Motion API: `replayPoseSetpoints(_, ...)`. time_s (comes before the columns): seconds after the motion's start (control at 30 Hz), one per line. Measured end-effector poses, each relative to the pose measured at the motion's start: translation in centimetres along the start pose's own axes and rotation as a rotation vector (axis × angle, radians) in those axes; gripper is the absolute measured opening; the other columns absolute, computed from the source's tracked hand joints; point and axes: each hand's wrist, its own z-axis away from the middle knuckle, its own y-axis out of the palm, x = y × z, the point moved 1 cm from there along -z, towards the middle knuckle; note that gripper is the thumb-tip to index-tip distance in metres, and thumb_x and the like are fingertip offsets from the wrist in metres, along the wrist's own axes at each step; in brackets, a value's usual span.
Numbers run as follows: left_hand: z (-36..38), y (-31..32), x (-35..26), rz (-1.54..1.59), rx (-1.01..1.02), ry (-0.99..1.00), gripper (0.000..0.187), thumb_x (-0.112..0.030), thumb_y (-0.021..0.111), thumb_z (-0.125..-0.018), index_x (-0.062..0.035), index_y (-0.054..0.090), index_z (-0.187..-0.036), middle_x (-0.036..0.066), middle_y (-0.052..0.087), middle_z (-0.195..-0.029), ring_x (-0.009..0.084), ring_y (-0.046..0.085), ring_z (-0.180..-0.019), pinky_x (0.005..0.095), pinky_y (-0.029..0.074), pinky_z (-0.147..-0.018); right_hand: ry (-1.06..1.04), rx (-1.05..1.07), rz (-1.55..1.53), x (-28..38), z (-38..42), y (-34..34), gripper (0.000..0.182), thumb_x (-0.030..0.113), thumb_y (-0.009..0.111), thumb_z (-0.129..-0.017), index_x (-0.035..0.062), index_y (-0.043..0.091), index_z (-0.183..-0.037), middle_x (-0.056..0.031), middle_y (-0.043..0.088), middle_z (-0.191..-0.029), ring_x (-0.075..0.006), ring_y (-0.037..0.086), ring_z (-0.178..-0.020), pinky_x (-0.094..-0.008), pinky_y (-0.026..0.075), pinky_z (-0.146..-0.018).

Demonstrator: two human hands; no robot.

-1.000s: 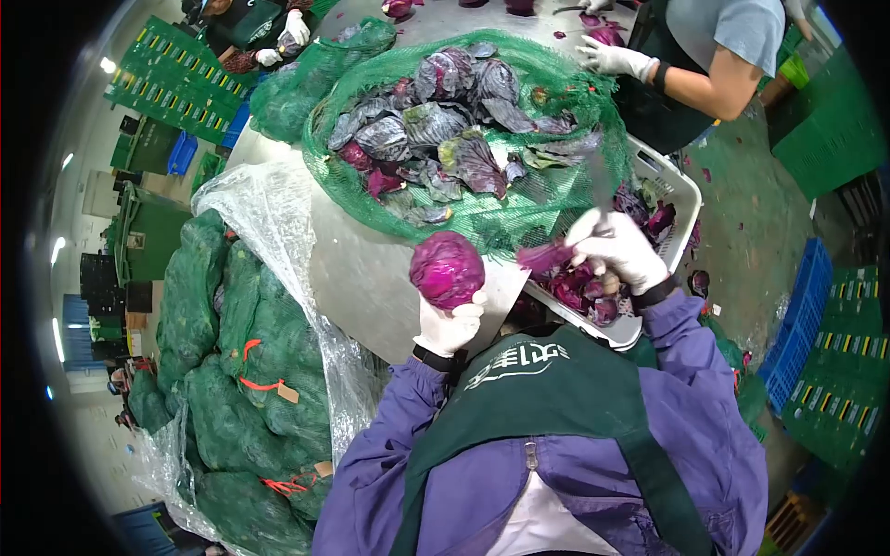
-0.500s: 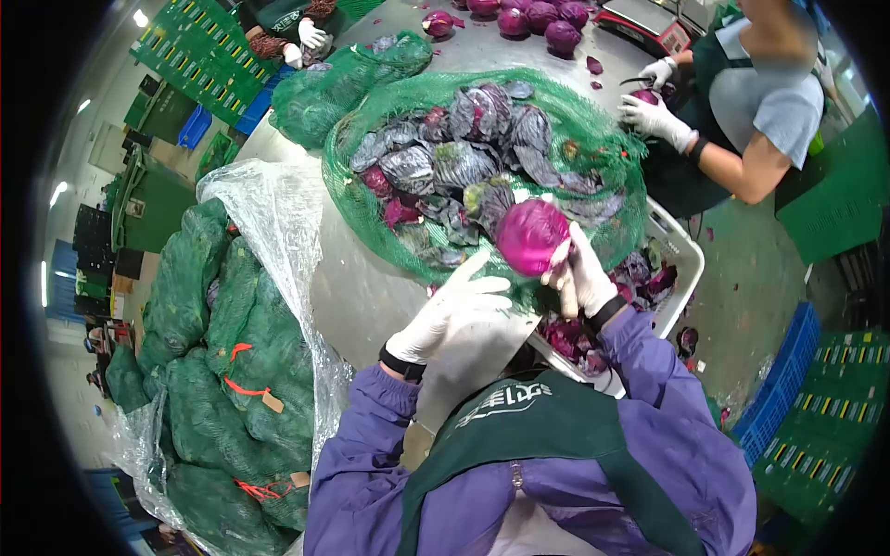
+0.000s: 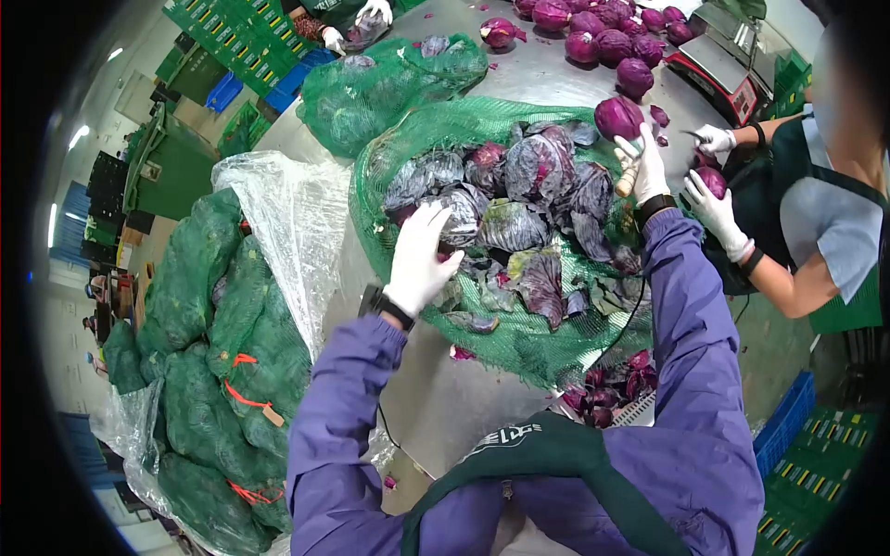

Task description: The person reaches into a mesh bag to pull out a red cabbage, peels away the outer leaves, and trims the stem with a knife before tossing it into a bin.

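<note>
My left hand (image 3: 422, 257), white-gloved, lies at the near left of the pile in the green net bag (image 3: 375, 162). Its fingers overlap the side of a dark-leaved red cabbage (image 3: 463, 215), thumb spread apart from them. My right hand (image 3: 646, 173), also gloved, is stretched out beyond the bag's right side. A tan wooden-handled knife (image 3: 628, 178) is held against its palm, the blade not showing. Right at its fingertips is a smooth, peeled purple cabbage (image 3: 618, 119), over the metal table (image 3: 547, 88). Loose outer leaves (image 3: 536, 285) lie in the bag's near part.
More peeled cabbages (image 3: 615, 46) are heaped at the back beside a red scale (image 3: 718, 69). A co-worker's gloved hands (image 3: 718, 208) hold a cabbage and a knife at right. A crate of trimmings (image 3: 640, 408) sits below my right arm. Full net bags (image 3: 199, 408) are stacked at left.
My right hand has carried the peeled cabbage away from me, up and right, to the far side of the bag. My left hand has moved forward and left onto the pile.
</note>
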Motion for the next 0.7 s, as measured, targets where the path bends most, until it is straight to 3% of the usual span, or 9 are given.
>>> replayPoseSetpoints(0.03,-1.5,1.0,0.5,-0.124,0.108,-0.002,0.077,-0.02,0.082,-0.068,-0.0047,0.048,-0.136,0.017,0.049,-0.137,0.033,0.043,-0.132,0.0447,0.031,-0.113,0.166,0.136,0.066,0.7,2.8,1.3,0.053,0.047,0.065,-0.089,0.01,0.055,-0.125,-0.0079,0.066,-0.096,-0.0136,0.054,-0.053,-0.0225,0.041,-0.042)
replayPoseSetpoints(0.13,-3.7,4.6,2.7,-0.361,0.244,0.038,0.089,-0.027,0.085,-0.061,-0.0051,0.043,-0.137,0.014,0.047,-0.138,0.0309,0.04,-0.133,0.0459,0.029,-0.111,-0.2,0.287,0.492,-1.3,12.7,6.4,0.03,0.021,0.064,-0.089,0.0063,0.059,-0.115,-0.0021,0.062,-0.089,-0.0095,0.053,-0.063,-0.0251,0.044,-0.055)
replayPoseSetpoints(0.2,-4.9,5.3,3.4,-0.328,0.354,0.007,0.092,-0.025,0.086,-0.056,-0.005,0.044,-0.135,0.015,0.05,-0.132,0.0316,0.045,-0.127,0.0443,0.034,-0.106,-0.665,0.533,0.947,-5.1,18.3,6.2,0.03,0.019,0.064,-0.089,0.0068,0.062,-0.116,-0.0107,0.067,-0.106,-0.0186,0.066,-0.089,-0.0297,0.052,-0.08)
replayPoseSetpoints(0.27,-4.8,5.7,4.0,-0.289,0.285,0.018,0.092,-0.027,0.087,-0.052,-0.004,0.047,-0.131,0.016,0.052,-0.128,0.0329,0.049,-0.121,0.0426,0.04,-0.1,-0.792,0.751,1.123,-10.6,21.8,2.2,0.045,0.026,0.067,-0.084,0.0098,0.059,-0.125,-0.0133,0.059,-0.131,-0.0315,0.066,-0.096,-0.0378,0.054,-0.082)
replayPoseSetpoints(0.33,-3.8,5.5,3.4,-0.306,0.262,-0.038,0.093,-0.034,0.087,-0.052,-0.0029,0.048,-0.13,0.017,0.053,-0.128,0.0335,0.05,-0.119,0.0428,0.041,-0.099,-0.449,0.721,1.502,-12.2,24.6,-2.4,0.054,0.025,0.067,-0.083,0.0122,0.052,-0.133,-0.0096,0.048,-0.144,-0.0314,0.067,-0.091,-0.0388,0.055,-0.079)
replayPoseSetpoints(0.53,3.9,0.3,-0.9,0.081,0.283,-0.327,0.093,-0.045,0.087,-0.052,-0.004,0.05,-0.126,0.019,0.062,-0.114,0.0346,0.061,-0.104,0.0421,0.049,-0.092,-0.544,0.311,1.474,-8.0,29.4,-15.2,0.05,0.022,0.072,-0.081,0.0068,0.058,-0.127,-0.0105,0.059,-0.133,-0.0279,0.064,-0.111,-0.0342,0.051,-0.094)
replayPoseSetpoints(0.6,6.3,-2.7,-4.4,0.237,0.333,-0.445,0.09,-0.046,0.088,-0.053,-0.0049,0.05,-0.124,0.019,0.064,-0.108,0.0349,0.063,-0.1,0.0417,0.051,-0.089,-0.341,0.223,1.515,-6.2,31.2,-18.8,0.051,0.021,0.07,-0.083,0.005,0.057,-0.129,-0.0133,0.057,-0.135,-0.0298,0.06,-0.117,-0.0341,0.048,-0.099)
replayPoseSetpoints(0.63,7.7,-3.7,-5.8,0.254,0.378,-0.461,0.088,-0.046,0.088,-0.054,-0.0053,0.049,-0.121,0.02,0.065,-0.106,0.0357,0.065,-0.098,0.0415,0.052,-0.088,-0.385,0.129,1.608,-7.0,31.6,-21.8,0.048,0.02,0.069,-0.085,0.0017,0.057,-0.128,-0.015,0.064,-0.122,-0.0282,0.066,-0.104,-0.0336,0.051,-0.092)
replayPoseSetpoints(0.7,9.8,-5.2,-9.0,0.404,0.466,-0.474,0.089,-0.048,0.088,-0.053,-0.0063,0.049,-0.122,0.019,0.067,-0.101,0.0355,0.067,-0.094,0.0411,0.053,-0.086,0.19,-0.015,1.185,-4.8,34.1,-21.3,0.049,0.016,0.067,-0.088,0.0022,0.05,-0.132,-0.009,0.063,-0.104,-0.0154,0.063,-0.076,-0.0272,0.054,-0.067)
